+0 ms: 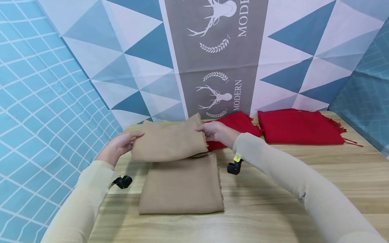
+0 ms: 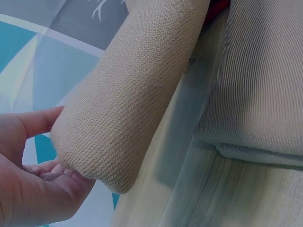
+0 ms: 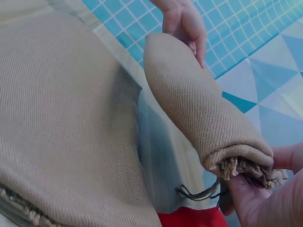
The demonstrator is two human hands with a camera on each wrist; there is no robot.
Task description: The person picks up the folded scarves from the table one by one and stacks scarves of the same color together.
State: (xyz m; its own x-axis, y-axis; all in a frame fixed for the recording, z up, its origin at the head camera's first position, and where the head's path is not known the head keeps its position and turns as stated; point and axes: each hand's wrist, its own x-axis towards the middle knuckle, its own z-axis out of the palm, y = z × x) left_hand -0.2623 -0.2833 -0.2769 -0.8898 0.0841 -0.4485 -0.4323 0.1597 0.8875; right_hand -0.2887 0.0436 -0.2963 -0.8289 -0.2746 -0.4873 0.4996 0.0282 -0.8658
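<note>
A folded tan scarf [image 1: 170,140] is held up over the back part of the table, between both hands. My left hand [image 1: 123,142] grips its left end, with fingers bent under the fold in the left wrist view. At the fringed right end, my right hand [image 1: 217,131] pinches the layers between thumb and fingers. Short fringe [image 3: 241,168] shows at that end in the right wrist view. Nearer the front, a second folded tan scarf [image 1: 182,189] lies flat, its fringe along the right side. The raised scarf overlaps its back edge in the head view.
Behind the right hand lies a red fringed scarf [image 1: 237,121], partly hidden. Another folded red scarf [image 1: 301,126] is at the back right of the wooden table [image 1: 273,189]. Dark tassels [image 3: 199,193] hang below the raised scarf. Patterned cloth walls [image 1: 146,60] stand behind and beside the table.
</note>
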